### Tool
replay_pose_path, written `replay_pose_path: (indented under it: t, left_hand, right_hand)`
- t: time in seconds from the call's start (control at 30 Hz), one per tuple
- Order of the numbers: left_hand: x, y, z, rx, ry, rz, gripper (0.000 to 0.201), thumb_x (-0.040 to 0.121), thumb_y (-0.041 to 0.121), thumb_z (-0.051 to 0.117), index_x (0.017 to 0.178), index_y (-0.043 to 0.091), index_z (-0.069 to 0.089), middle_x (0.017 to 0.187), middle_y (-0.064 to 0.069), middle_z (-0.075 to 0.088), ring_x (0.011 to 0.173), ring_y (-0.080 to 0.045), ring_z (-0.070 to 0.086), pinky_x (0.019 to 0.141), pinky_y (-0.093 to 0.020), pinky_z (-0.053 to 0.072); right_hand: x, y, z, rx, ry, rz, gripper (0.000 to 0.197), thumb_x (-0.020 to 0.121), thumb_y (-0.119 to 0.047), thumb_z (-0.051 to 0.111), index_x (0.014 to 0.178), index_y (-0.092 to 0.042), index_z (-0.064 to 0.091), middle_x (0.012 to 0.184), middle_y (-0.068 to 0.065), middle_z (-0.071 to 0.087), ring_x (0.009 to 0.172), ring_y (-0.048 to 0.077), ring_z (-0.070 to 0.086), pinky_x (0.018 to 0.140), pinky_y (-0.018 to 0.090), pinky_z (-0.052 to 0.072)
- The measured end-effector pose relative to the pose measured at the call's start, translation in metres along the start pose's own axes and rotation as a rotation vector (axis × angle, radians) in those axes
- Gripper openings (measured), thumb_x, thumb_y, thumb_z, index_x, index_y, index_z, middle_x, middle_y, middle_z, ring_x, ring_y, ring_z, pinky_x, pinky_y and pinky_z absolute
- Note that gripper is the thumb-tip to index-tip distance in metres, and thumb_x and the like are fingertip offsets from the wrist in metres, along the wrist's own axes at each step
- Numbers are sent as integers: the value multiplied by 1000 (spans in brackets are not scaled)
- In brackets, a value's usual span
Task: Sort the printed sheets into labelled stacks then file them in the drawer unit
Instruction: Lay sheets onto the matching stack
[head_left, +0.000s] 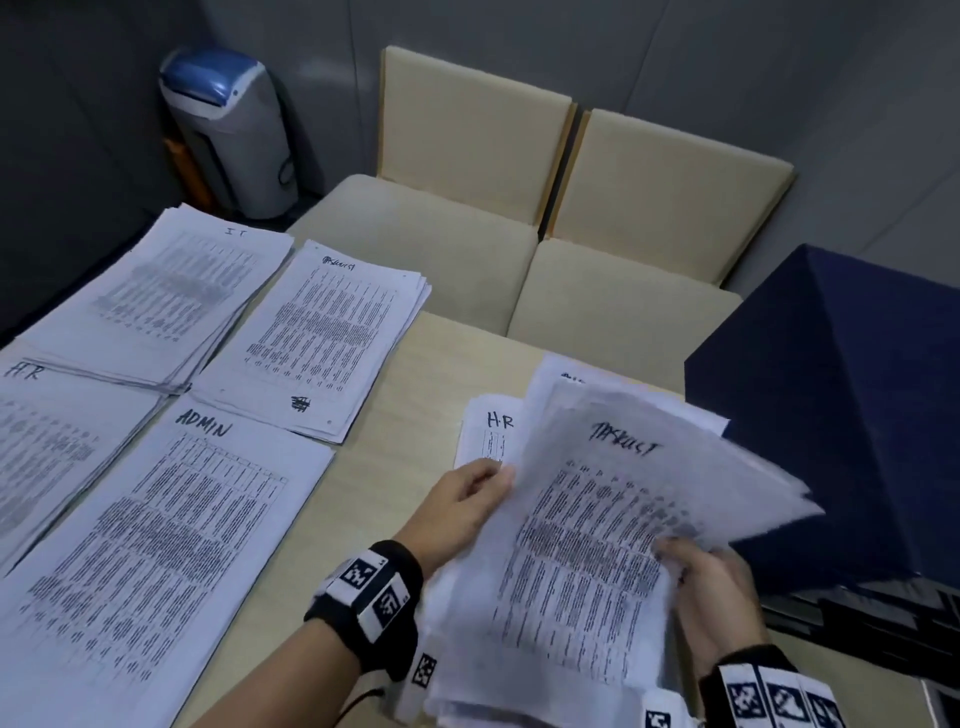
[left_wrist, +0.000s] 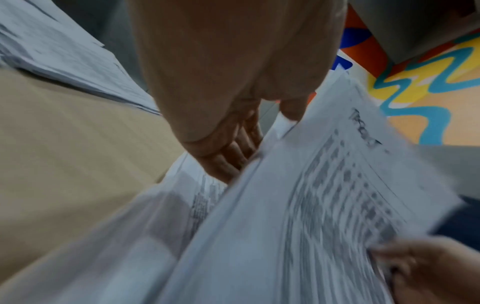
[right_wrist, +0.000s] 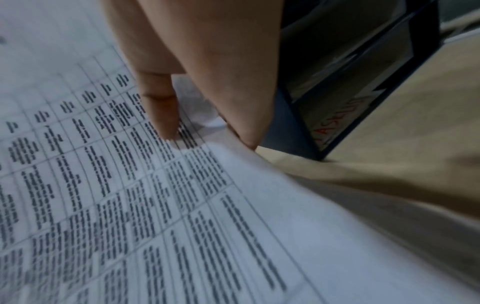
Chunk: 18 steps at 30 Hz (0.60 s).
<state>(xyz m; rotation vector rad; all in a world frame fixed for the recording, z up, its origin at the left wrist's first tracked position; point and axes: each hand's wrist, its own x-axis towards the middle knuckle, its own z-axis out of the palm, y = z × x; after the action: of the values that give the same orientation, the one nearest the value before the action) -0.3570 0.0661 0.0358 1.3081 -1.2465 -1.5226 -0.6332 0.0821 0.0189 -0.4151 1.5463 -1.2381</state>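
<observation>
Both hands hold a loose bundle of printed sheets (head_left: 597, 530) lifted off the table at the right, blurred; its top sheet is hand-labelled TASKLIST. My left hand (head_left: 488, 483) grips the left edge, thumb on top and fingers (left_wrist: 233, 156) underneath. My right hand (head_left: 685, 566) pinches the right edge, its thumb (right_wrist: 161, 115) on the print. An HR sheet (head_left: 493, 431) lies under the bundle. Labelled stacks lie at the left: IT (head_left: 156, 291), TASKLIST (head_left: 322, 338), HR (head_left: 52, 452), ADMIN (head_left: 156, 561). The dark blue drawer unit (head_left: 841, 415) stands at the right.
A strip of bare wooden table (head_left: 415, 405) runs between the stacks and the bundle. Two cream chairs (head_left: 467, 156) stand behind the table. A grey bin with a blue lid (head_left: 228, 130) is in the far left corner. A drawer front (right_wrist: 350, 82) bears a red label.
</observation>
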Motion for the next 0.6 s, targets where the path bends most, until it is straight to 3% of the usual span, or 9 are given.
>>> replay_pose_path:
  t: [0.07,0.13,0.2,0.3,0.37,0.47,0.53,0.6]
  left_hand:
    - [-4,23,9,16,70,78,40,90,65,35,79,28,45,76,11,40,66,-6,38,63,-17,38]
    - [-2,51,11,-31,104,178,47,86,68,40,93,24,54,80,6,49,64,-5,46,61,-15,44]
    - [6,76,8,22,167,293,32,90,51,62,97,20,61,77,0,59,61,-15,54,59,-31,50]
    - [12,104,4,124,304,435,8,96,25,64,94,19,59,79,-1,62,67,-22,58,62,-46,55]
    - [10,112,1,35,353,417,14,96,10,60,102,18,51,90,-5,60,76,-30,62,69,-56,56]
    - [9,91,-2,-22,365,382,38,89,-8,53,115,14,37,102,-6,56,84,-32,63,71,-54,59]
    - [11,62,-3,51,352,263,39,88,-3,50,118,18,34,106,-9,55,89,-30,64,72,-50,60]
    - [14,29,-3,168,325,136,29,91,5,48,115,18,37,105,-12,58,88,-33,64,71,-54,58]
  right_hand:
    - [-5,-20,9,91,-84,-76,37,82,14,60,110,-10,63,109,19,68,106,34,67,105,53,46]
    - [-9,-44,23,161,-141,-171,38,87,15,55,115,-9,61,110,16,68,104,27,68,108,50,44]
    - [-15,-66,37,229,-238,-252,44,91,10,55,132,-5,57,131,19,64,122,32,62,112,49,43]
    - [-34,-100,63,282,-308,-335,30,97,0,55,122,-15,64,136,16,62,130,31,58,111,46,46]
    - [-50,-109,79,272,-327,-393,25,101,-9,54,120,-18,66,131,12,67,123,25,63,106,40,51]
    - [-59,-94,84,199,-334,-444,22,95,-20,57,114,-22,66,119,2,73,112,16,68,97,30,56]
    - [-55,-63,76,-17,-318,-426,27,93,-22,61,119,-24,65,118,-4,73,113,12,67,90,24,58]
    - [-51,-33,66,-222,-316,-363,29,97,-19,61,125,-22,64,118,-7,73,118,14,66,85,21,55]
